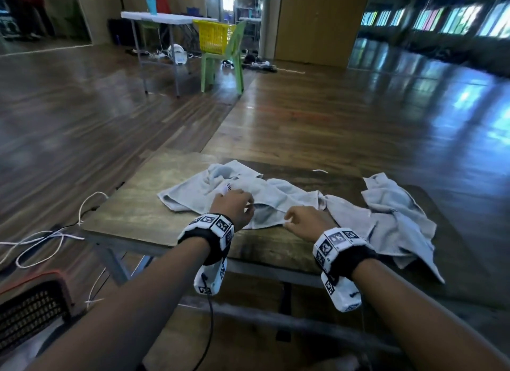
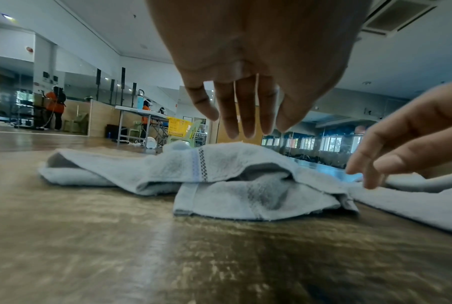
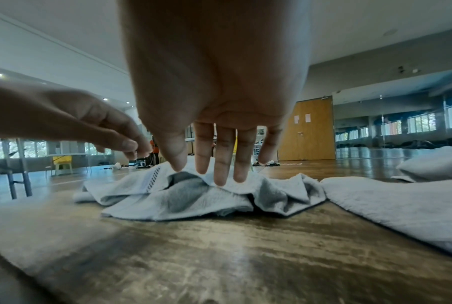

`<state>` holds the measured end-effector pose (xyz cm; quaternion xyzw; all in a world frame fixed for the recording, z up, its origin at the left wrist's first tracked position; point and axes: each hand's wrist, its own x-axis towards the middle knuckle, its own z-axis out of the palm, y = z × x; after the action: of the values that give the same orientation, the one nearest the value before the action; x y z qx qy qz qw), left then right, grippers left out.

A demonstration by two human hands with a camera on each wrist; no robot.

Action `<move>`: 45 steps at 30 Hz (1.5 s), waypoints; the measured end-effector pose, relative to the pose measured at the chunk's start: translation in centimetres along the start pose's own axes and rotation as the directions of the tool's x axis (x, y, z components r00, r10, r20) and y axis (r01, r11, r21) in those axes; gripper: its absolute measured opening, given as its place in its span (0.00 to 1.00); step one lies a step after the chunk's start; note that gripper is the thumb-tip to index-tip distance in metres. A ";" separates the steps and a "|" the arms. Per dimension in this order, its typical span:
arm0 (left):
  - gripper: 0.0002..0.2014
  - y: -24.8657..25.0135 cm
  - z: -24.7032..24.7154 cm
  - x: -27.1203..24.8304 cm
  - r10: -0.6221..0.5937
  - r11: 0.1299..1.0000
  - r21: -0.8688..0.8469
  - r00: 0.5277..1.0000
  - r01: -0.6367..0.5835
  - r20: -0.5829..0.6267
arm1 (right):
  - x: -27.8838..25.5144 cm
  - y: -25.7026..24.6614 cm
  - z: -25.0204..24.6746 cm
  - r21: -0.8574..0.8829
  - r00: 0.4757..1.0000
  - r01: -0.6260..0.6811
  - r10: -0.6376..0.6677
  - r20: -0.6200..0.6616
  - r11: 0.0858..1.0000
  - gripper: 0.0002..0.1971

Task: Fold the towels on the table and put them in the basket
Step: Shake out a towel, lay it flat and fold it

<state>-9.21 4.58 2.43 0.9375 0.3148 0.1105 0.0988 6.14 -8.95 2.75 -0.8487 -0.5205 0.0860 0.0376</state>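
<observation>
The fingers [image 2: 241, 115] of the left hand [image 1: 233, 208] hang down straight and a little spread, tips just above the crumpled light-blue towel [image 1: 220, 196], holding nothing. In the left wrist view they hover over the raised fold with its dotted dark stripe [image 2: 202, 164]. The fingers [image 3: 221, 160] of the right hand [image 1: 306, 223] also point down, loose and parted; its middle tips reach the top fold of the same towel [image 3: 183, 197], though whether they press it cannot be told. Neither hand grips any cloth.

This towel lies rumpled on the worn wooden table [image 1: 132, 210], in front of both hands. A 2nd light-blue towel [image 1: 392, 221] sprawls unfolded to the right, touching the first and hanging over the table's near edge. Both wrists carry marker-covered camera bands [image 1: 212, 227]. Far across the room a yellow basket [image 1: 215, 36] sits on a green chair [image 1: 223, 64] beside a white folding table [image 1: 165, 18].
</observation>
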 end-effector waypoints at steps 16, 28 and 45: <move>0.09 -1.2 3.1 5.5 0.039 0.992 0.121 0.999 -0.036 -0.026 | 6.8 -1.0 2.2 -0.135 0.939 0.117 -0.153 -0.307 0.984 0.09; 0.09 0.1 -8.7 0.4 0.011 0.990 0.139 0.981 0.016 -0.194 | -1.6 0.6 -13.5 -0.067 0.850 0.117 -0.135 -0.509 0.991 0.03; 0.21 9.2 -22.6 -2.8 0.152 0.895 -0.337 0.911 -0.291 -0.383 | -7.7 -4.2 -21.4 0.211 0.900 0.375 -0.300 -0.317 0.903 0.11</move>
<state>-12.25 -1.69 25.95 0.8950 0.1886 0.3447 0.2112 3.00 -13.33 25.20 -0.7352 -0.6340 0.0281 0.2383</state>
